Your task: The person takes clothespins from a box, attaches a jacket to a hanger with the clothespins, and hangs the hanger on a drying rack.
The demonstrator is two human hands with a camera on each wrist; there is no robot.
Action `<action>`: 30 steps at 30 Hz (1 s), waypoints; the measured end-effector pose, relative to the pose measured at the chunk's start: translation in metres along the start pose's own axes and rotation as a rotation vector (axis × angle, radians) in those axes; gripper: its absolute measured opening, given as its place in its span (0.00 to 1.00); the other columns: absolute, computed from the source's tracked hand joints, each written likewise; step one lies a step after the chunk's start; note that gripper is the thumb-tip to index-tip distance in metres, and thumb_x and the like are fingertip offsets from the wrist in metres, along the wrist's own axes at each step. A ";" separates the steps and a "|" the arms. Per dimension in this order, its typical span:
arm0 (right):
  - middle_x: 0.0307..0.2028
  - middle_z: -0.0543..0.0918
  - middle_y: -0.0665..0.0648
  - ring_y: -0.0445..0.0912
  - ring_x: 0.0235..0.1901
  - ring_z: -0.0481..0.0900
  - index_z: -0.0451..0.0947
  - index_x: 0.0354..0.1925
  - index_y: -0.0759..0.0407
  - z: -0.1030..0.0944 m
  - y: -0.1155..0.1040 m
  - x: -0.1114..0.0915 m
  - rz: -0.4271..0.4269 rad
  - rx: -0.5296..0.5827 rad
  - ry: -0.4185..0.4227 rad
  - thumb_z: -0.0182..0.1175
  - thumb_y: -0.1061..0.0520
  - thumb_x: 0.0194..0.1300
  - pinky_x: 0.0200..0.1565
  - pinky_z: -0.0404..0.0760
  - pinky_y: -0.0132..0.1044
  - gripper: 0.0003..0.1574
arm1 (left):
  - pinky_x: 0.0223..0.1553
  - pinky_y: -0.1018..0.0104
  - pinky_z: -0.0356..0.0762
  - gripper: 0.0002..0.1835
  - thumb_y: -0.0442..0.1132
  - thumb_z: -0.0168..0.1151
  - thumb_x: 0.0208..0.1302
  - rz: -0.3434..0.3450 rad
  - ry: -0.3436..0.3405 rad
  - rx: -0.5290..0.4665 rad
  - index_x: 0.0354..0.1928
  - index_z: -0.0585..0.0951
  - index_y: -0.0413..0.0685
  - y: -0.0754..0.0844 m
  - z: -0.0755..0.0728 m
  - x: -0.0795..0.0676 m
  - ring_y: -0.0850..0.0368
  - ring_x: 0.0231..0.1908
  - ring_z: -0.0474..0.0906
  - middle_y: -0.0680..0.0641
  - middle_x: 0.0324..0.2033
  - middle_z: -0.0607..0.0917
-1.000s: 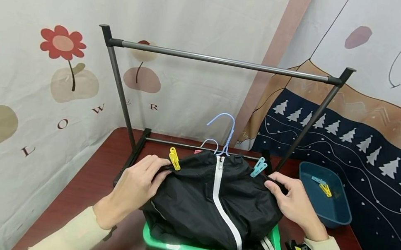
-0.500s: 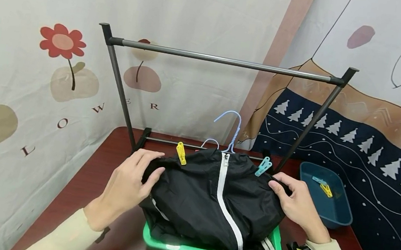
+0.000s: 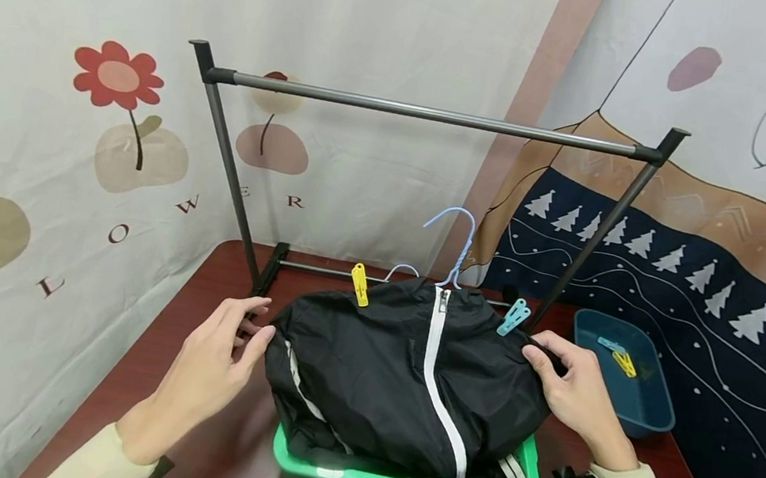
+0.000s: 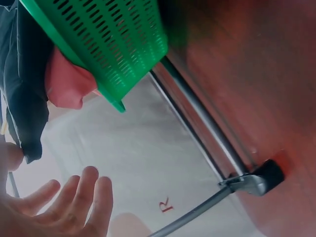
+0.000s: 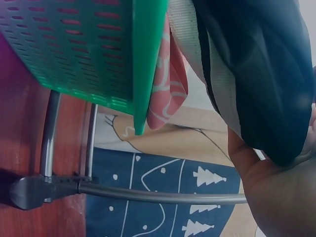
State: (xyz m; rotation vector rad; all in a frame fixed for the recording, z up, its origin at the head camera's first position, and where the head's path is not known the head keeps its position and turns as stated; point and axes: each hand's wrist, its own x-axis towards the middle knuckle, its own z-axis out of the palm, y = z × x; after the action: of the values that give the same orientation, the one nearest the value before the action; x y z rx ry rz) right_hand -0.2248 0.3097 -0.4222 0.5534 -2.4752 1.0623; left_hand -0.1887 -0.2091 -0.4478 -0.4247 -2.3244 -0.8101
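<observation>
A black jacket [image 3: 369,349] with a white zipper lies over the green basket [image 3: 325,474], on a light-blue hanger whose hook [image 3: 466,241] rises from its collar. A yellow clothespin [image 3: 360,285] and a blue clothespin [image 3: 514,317] are clipped along its shoulders. At the jacket's left shoulder end is my left hand [image 3: 198,364], fingers spread and the thumb tip right at the cloth. My right hand [image 3: 579,395] pinches the other shoulder between thumb and fingers. In the right wrist view, black cloth [image 5: 266,84] hangs over that hand.
Behind the basket stands a grey metal rack with a horizontal bar [image 3: 399,105]. A dark blue tray [image 3: 644,415] at the right holds more clothespins. Pink cloth [image 4: 69,81] pokes over the basket's far rim. Another hanger hook [image 3: 404,267] shows behind the jacket.
My left hand has let go of the left shoulder and slid outward to the left and down. The jacket and hanger have shifted slightly right and up; my right hand keeps its pinch.
</observation>
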 end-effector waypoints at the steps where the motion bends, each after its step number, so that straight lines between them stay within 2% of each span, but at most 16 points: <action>1: 0.39 0.92 0.50 0.37 0.38 0.84 0.90 0.47 0.47 0.000 0.000 0.000 0.001 -0.005 0.004 0.68 0.62 0.85 0.45 0.78 0.29 0.10 | 0.47 0.81 0.82 0.24 0.34 0.74 0.81 -0.014 -0.007 -0.007 0.74 0.83 0.49 -0.001 0.000 -0.002 0.56 0.46 0.91 0.50 0.59 0.90; 4: 0.39 0.92 0.50 0.37 0.39 0.84 0.91 0.48 0.47 -0.001 0.000 -0.001 0.007 -0.014 0.012 0.68 0.62 0.86 0.46 0.79 0.29 0.09 | 0.46 0.83 0.82 0.23 0.34 0.72 0.83 -0.054 -0.029 -0.033 0.74 0.83 0.51 -0.003 -0.001 -0.007 0.60 0.44 0.90 0.52 0.59 0.90; 7: 0.40 0.93 0.51 0.36 0.39 0.84 0.91 0.48 0.48 -0.001 0.001 -0.002 0.011 -0.022 0.018 0.68 0.62 0.86 0.46 0.79 0.28 0.09 | 0.44 0.78 0.85 0.22 0.35 0.71 0.84 -0.084 -0.058 -0.057 0.74 0.83 0.50 -0.005 0.000 -0.012 0.61 0.43 0.89 0.50 0.58 0.90; 11: 0.41 0.94 0.53 0.35 0.40 0.84 0.91 0.48 0.48 -0.001 0.001 -0.002 0.016 -0.027 0.024 0.68 0.62 0.86 0.47 0.79 0.27 0.09 | 0.44 0.67 0.91 0.19 0.37 0.70 0.85 -0.135 -0.112 -0.072 0.72 0.83 0.51 -0.006 0.002 -0.018 0.62 0.43 0.89 0.50 0.56 0.91; 13: 0.42 0.94 0.53 0.35 0.40 0.84 0.91 0.48 0.48 -0.001 0.001 -0.003 0.019 -0.027 0.025 0.67 0.62 0.86 0.47 0.79 0.27 0.09 | 0.43 0.66 0.90 0.18 0.39 0.69 0.86 -0.173 -0.149 -0.065 0.72 0.84 0.53 -0.005 0.003 -0.020 0.64 0.42 0.88 0.52 0.53 0.92; 15: 0.42 0.94 0.53 0.35 0.41 0.84 0.91 0.48 0.48 -0.001 0.001 -0.003 0.024 -0.032 0.027 0.67 0.61 0.87 0.47 0.79 0.26 0.09 | 0.42 0.66 0.90 0.18 0.40 0.68 0.88 -0.224 -0.208 -0.100 0.72 0.83 0.54 -0.005 0.003 -0.022 0.64 0.39 0.89 0.53 0.48 0.92; 19: 0.42 0.94 0.53 0.35 0.40 0.84 0.91 0.49 0.49 -0.001 0.001 -0.003 0.036 -0.042 0.031 0.67 0.60 0.87 0.47 0.79 0.26 0.08 | 0.38 0.67 0.92 0.18 0.42 0.64 0.91 -0.383 -0.357 -0.263 0.75 0.81 0.56 -0.004 0.003 -0.023 0.62 0.35 0.92 0.51 0.46 0.94; 24: 0.41 0.94 0.53 0.35 0.40 0.84 0.91 0.49 0.49 -0.003 0.001 -0.004 0.040 -0.048 0.040 0.67 0.60 0.87 0.47 0.79 0.26 0.08 | 0.39 0.63 0.96 0.20 0.40 0.65 0.90 -0.546 -0.486 -0.462 0.77 0.81 0.52 -0.004 0.006 -0.024 0.59 0.42 0.95 0.42 0.62 0.93; 28: 0.40 0.93 0.53 0.36 0.40 0.84 0.91 0.49 0.50 -0.005 0.002 -0.005 0.037 -0.047 0.044 0.67 0.61 0.87 0.46 0.80 0.28 0.08 | 0.41 0.58 0.97 0.23 0.42 0.64 0.91 -0.607 -0.551 -0.605 0.78 0.79 0.42 -0.005 0.009 -0.023 0.56 0.47 0.96 0.36 0.64 0.91; 30: 0.40 0.93 0.53 0.36 0.39 0.84 0.91 0.49 0.50 -0.005 0.002 -0.006 0.037 -0.046 0.045 0.67 0.61 0.87 0.45 0.80 0.28 0.08 | 0.43 0.55 0.98 0.25 0.43 0.64 0.91 -0.606 -0.590 -0.682 0.78 0.77 0.37 -0.006 0.010 -0.022 0.55 0.50 0.96 0.34 0.64 0.90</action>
State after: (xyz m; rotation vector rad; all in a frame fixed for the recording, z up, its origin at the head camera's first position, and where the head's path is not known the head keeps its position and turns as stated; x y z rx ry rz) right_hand -0.2202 0.3161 -0.4230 0.4665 -2.4725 1.0181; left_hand -0.1797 -0.2098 -0.4707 -0.2466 -2.6912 -2.0270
